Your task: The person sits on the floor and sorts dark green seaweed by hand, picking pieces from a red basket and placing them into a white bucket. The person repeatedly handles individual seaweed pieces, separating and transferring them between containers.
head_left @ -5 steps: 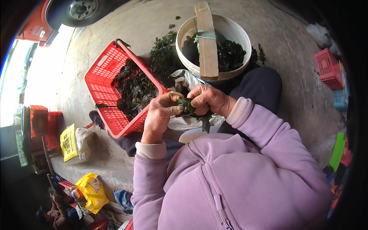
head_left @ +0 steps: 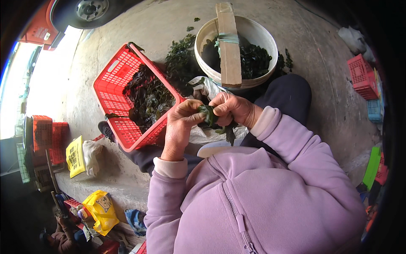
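My left hand (head_left: 179, 127) and my right hand (head_left: 232, 108) meet in front of my chest, both pinching one dark green seaweed strip (head_left: 209, 115). More of that strip hangs down below my right hand. To the left of my hands lies a tilted red plastic basket (head_left: 112, 99) holding a heap of dark seaweed. Beyond my hands stands a white bucket (head_left: 253, 31) with seaweed inside and a wooden plank (head_left: 229, 51) laid across its rim. My lilac sleeves and jacket fill the lower right.
Loose seaweed (head_left: 179, 59) lies on the concrete floor between basket and bucket. Red crates (head_left: 48, 139) stack at the left, another red crate (head_left: 361, 76) at the right. Yellow bags (head_left: 101, 209) sit at lower left. A vehicle wheel (head_left: 91, 8) shows at the top.
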{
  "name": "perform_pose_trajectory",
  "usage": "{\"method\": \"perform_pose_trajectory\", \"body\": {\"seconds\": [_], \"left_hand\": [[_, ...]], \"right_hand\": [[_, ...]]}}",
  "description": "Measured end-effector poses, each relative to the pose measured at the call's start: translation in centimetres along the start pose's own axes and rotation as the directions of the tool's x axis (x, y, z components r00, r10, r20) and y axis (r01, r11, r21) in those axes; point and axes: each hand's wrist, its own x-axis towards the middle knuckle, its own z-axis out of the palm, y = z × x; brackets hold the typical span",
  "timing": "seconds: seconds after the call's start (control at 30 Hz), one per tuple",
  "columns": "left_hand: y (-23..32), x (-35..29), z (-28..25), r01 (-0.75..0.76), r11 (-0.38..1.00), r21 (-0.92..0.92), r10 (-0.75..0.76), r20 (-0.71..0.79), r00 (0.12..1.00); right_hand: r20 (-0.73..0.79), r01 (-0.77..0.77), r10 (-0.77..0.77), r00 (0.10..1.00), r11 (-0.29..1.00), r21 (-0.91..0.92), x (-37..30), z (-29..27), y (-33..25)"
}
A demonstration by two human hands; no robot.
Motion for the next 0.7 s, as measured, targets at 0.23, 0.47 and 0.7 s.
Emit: {"method": "perform_pose_trajectory", "body": {"seconds": [0.23,0.47,0.7], "left_hand": [[-3.4,0.4,0.0,-0.342,0.916,0.21,0.384,-0.216,0.898],[-2.4,0.9,0.7,-0.449,0.674,0.587,0.576,-0.036,0.816],[-1.3,-0.7,-0.8,-0.166,0.635,0.755,0.293,-0.036,0.956]], "right_hand": [[-0.551,-0.146,-0.157,0.82,0.873,-0.466,0.8,0.9,0.2],[-0.285,-0.056,0.035,0.958,0.996,-0.065,0.1,0.4,0.3],[-0.429,0.008,-0.164,0.888,0.94,-0.341,0.2,0.0,0.5]]}}
